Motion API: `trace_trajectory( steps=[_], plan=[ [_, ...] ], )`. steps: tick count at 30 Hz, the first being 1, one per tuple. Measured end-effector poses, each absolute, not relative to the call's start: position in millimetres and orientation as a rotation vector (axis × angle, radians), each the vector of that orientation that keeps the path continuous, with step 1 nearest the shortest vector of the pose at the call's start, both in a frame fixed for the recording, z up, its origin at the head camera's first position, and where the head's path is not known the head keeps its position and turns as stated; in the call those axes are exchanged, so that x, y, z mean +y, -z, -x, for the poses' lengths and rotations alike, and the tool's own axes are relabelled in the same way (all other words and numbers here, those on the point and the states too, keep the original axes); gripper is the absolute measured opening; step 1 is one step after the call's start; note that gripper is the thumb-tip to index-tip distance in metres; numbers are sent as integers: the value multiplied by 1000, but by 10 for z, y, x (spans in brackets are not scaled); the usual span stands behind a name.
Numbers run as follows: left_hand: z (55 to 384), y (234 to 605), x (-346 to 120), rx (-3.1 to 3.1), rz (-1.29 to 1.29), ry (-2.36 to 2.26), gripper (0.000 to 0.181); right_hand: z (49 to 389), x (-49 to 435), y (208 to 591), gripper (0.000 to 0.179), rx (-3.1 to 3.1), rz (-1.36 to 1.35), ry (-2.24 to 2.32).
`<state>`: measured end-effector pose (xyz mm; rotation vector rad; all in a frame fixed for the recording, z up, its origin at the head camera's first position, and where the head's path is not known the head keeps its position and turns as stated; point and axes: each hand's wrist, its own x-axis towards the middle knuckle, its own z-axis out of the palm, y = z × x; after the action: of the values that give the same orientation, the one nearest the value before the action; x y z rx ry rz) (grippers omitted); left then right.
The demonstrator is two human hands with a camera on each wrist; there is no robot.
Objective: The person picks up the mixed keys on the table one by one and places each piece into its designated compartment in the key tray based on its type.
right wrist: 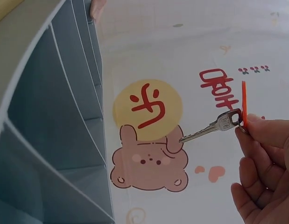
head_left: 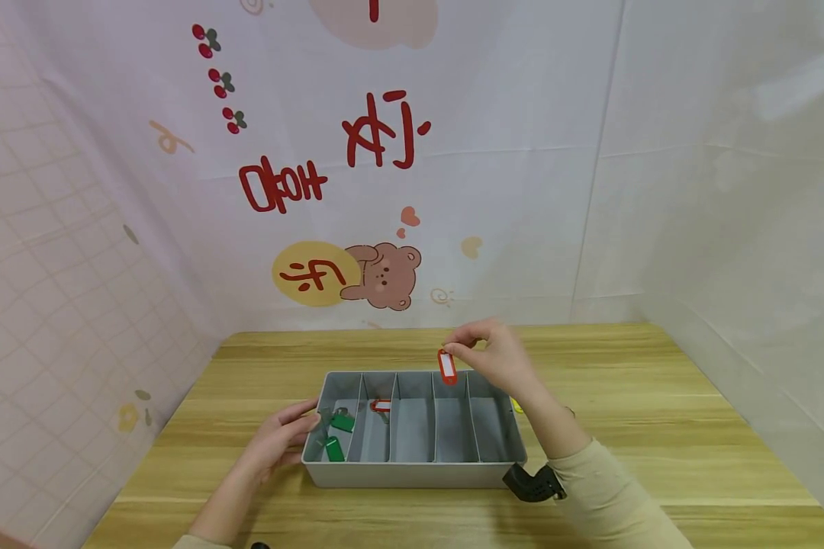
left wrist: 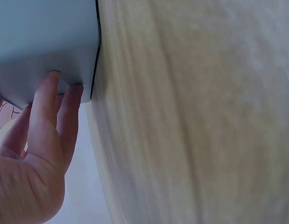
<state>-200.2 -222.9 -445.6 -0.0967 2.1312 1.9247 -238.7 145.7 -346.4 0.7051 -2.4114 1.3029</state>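
Note:
My right hand pinches a key ring between thumb and fingertips, above the far rim of a grey divided tray. From it hang a red key tag with a white label and a silver key. Several upright dividers split the tray into compartments. Two green key tags lie in the leftmost one, and another red-framed tag with a key lies in the second. At the tray's left end my left hand rests, thumb at the rim and extended fingers against the outer wall.
The tray stands on a wood-grain table. Something yellow shows just past the tray's right end, mostly hidden by my right forearm. A black wrist camera overlaps the tray's near right corner. A printed white curtain hangs behind the table.

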Motion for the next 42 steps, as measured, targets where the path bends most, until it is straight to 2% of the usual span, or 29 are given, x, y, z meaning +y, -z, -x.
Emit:
trace_trajectory(
  steps=[3,42],
  plan=[
    [2000,4461,-2229,2116,86,-1935,66,2378,1397,3480,8,-2413,-729,-1315],
    [2002,4475,-2235,2103,63,-1936,67,2484,656,3737,6,-2549,-932,-1318]
  ],
)
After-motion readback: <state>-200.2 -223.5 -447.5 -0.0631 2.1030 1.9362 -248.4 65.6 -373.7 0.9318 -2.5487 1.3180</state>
